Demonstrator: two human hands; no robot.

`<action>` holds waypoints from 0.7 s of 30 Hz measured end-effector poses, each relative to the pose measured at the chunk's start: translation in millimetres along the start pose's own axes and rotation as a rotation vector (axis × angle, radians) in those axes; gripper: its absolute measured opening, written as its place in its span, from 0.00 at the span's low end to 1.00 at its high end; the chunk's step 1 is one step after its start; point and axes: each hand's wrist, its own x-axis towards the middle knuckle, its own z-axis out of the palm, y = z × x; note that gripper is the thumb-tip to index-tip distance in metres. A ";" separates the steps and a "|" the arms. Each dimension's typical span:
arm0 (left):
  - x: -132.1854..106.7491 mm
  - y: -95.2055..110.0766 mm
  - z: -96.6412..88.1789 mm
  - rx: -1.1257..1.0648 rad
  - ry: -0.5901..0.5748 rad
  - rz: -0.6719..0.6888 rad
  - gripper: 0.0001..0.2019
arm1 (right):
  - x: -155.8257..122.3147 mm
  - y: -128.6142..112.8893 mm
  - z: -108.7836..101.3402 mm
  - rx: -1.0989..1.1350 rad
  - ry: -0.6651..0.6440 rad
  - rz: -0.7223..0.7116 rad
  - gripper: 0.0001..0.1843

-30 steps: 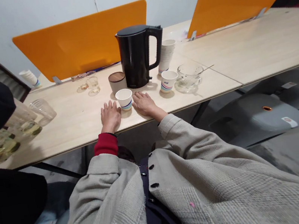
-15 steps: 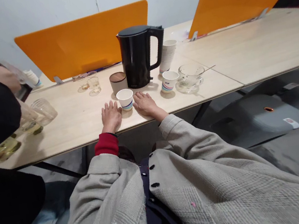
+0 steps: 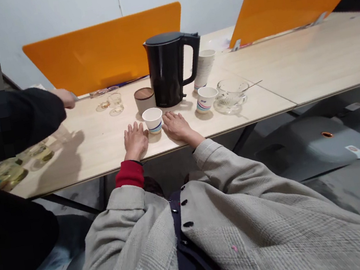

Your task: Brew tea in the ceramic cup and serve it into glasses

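My left hand (image 3: 136, 140) lies flat on the table (image 3: 100, 153), palm down with its fingers a little apart. My right hand (image 3: 178, 126) rests the same way to the right of it. Between them stands a white paper cup (image 3: 153, 122) with blue stripes, upright; neither hand is wrapped round it. Just behind the cup is a beige container with a brown top (image 3: 145, 100). A black electric kettle (image 3: 166, 70) stands beyond my right hand. Another paper cup (image 3: 206, 100) and a glass pitcher (image 3: 232, 97) with a thin stick in it are to the right.
A stack of paper cups (image 3: 204, 72) stands behind the kettle's handle. Small glasses (image 3: 115, 101) hold pale liquid at the back. On the left, a co-worker's arm (image 3: 40, 105) reaches over more glassware (image 3: 43, 153). Orange dividers (image 3: 107, 50) line the back; grey stools (image 3: 325, 138) sit at right.
The co-worker's arm on the left has swung forward and right, its hand now near the orange divider. My hands and the cup between them keep their places.
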 end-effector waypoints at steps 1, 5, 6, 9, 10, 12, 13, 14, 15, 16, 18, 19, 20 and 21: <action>0.0 0.0 0.0 -0.004 0.001 0.000 0.31 | -0.1 -0.4 -0.4 0.001 -0.003 0.002 0.32; 1.0 -0.6 0.7 -0.019 -0.009 -0.010 0.31 | -1.8 -2.7 -3.5 0.005 -0.004 0.004 0.32; 1.3 -0.9 0.8 -0.020 -0.012 -0.011 0.31 | -2.3 -3.2 -4.2 0.004 -0.003 0.004 0.31; 1.6 -1.5 0.8 -0.020 -0.017 -0.007 0.32 | -3.1 -3.8 -5.0 -0.001 0.000 0.003 0.31; 1.6 -1.6 0.7 -0.020 -0.017 -0.006 0.32 | -3.0 -3.5 -4.6 -0.003 0.002 0.002 0.30; 1.2 -1.4 0.2 -0.020 -0.019 -0.004 0.32 | -2.0 -2.2 -2.8 -0.004 0.007 0.001 0.30; 0.9 -1.2 0.0 -0.020 -0.019 -0.002 0.32 | -1.2 -1.4 -1.6 -0.003 0.011 -0.002 0.30; 0.6 -1.1 -0.2 -0.021 -0.017 -0.002 0.32 | -0.5 -0.4 -0.4 -0.003 0.015 -0.006 0.29; 0.3 -0.9 -0.4 -0.022 -0.014 -0.002 0.32 | 0.3 0.4 0.7 -0.003 0.019 -0.010 0.29; 0.0 -0.7 -0.5 -0.023 -0.010 -0.002 0.32 | 0.9 1.2 1.6 -0.004 0.024 -0.016 0.29; -0.4 -0.3 -0.8 -0.024 -0.003 -0.002 0.32 | 1.5 2.0 2.4 -0.005 0.027 -0.020 0.29; -0.5 -0.1 -1.0 -0.024 -0.002 -0.002 0.31 | 1.6 2.1 2.4 -0.004 0.024 -0.019 0.29; -0.6 0.1 -1.2 -0.024 -0.003 -0.002 0.31 | 1.4 2.0 2.0 -0.004 0.021 -0.016 0.29; -0.7 0.3 -1.4 -0.025 -0.005 -0.002 0.31 | 1.1 1.7 1.3 -0.004 0.016 -0.011 0.29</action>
